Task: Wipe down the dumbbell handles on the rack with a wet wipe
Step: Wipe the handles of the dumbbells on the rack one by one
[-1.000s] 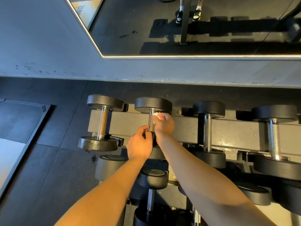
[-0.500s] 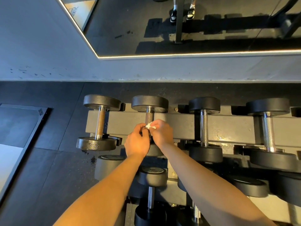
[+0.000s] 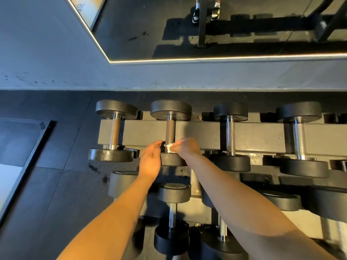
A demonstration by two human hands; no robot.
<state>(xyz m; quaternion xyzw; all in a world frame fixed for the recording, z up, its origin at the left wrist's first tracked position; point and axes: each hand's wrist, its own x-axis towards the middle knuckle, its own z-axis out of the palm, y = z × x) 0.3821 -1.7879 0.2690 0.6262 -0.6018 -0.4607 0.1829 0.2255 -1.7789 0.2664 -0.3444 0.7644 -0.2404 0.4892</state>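
Several black dumbbells lie across the top tier of the grey rack [image 3: 197, 135]. The second from the left has a knurled steel handle [image 3: 170, 131]. My right hand [image 3: 185, 147] pinches a small white wet wipe [image 3: 169, 147] against the near end of that handle, just above the near head [image 3: 171, 159]. My left hand [image 3: 151, 160] is at the handle's left side with fingers loosely curled near the bar; whether they touch it I cannot tell. The leftmost dumbbell's handle [image 3: 114, 133] and the third one's handle [image 3: 230, 135] are bare.
A fourth dumbbell [image 3: 299, 137] sits at the right of the top tier. Lower tiers hold more dumbbells [image 3: 172, 209] under my forearms. A grey wall with a mirror [image 3: 225, 25] stands behind the rack. Dark rubber floor [image 3: 47, 194] lies to the left.
My right hand has slid the wipe down the handle from the far head to the near end. My left hand dropped back slightly toward me.
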